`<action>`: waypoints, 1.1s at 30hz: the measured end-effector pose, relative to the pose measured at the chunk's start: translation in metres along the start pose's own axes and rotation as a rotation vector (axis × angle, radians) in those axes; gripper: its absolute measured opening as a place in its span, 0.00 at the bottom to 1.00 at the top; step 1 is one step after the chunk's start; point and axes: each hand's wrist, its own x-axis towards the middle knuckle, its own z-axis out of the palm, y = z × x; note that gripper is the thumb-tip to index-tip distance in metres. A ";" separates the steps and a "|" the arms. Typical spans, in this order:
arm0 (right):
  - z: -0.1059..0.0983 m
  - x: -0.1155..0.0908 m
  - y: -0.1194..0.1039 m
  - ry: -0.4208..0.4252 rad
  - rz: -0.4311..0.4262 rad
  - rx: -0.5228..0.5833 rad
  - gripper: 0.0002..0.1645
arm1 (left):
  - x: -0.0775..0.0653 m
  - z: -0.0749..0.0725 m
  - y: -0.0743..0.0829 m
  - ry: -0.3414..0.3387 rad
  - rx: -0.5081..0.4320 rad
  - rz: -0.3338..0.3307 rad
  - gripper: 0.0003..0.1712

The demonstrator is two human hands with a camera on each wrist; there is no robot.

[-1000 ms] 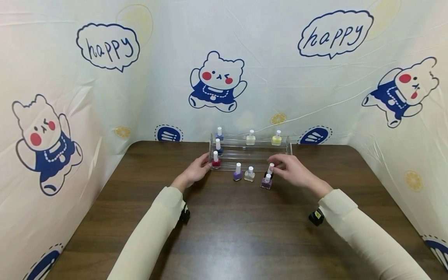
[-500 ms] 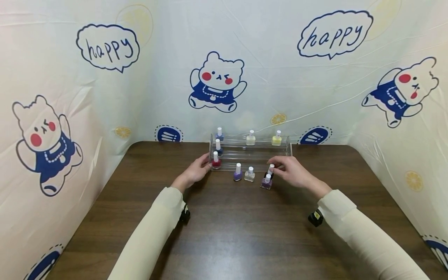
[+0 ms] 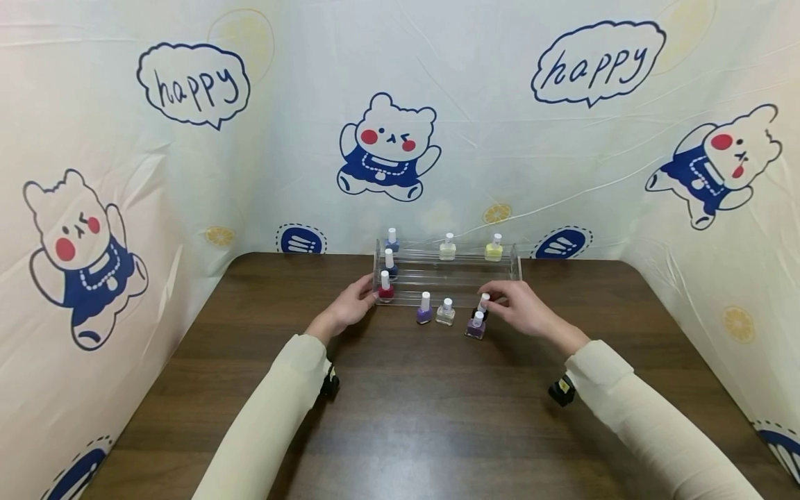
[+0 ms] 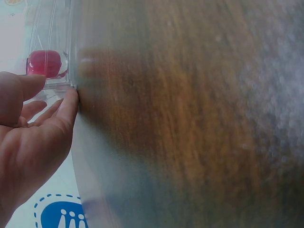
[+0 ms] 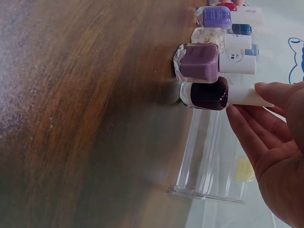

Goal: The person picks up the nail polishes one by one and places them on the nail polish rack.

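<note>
Wood-grained surface, barely a stir since 1 second ago: just the right sleeve nudging inward. Right hand pinches the white cap of the dark bottle, behind the mauve bottle; left hand, fingers extended, touches the clear rack.

In the last second, the right hand was lowered just a tiny bit, and its sleeve was brought slightly in toward the middle of the table. The small black thing beside it was carried along.
</note>
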 end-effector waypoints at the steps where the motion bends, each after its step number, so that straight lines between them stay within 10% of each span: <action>1: 0.000 0.000 0.000 0.003 -0.002 -0.003 0.12 | 0.000 0.000 0.000 0.000 0.000 0.002 0.34; 33: -0.006 -0.001 -0.003 0.042 -0.053 -0.048 0.11 | 0.001 -0.001 -0.001 -0.012 -0.017 0.007 0.35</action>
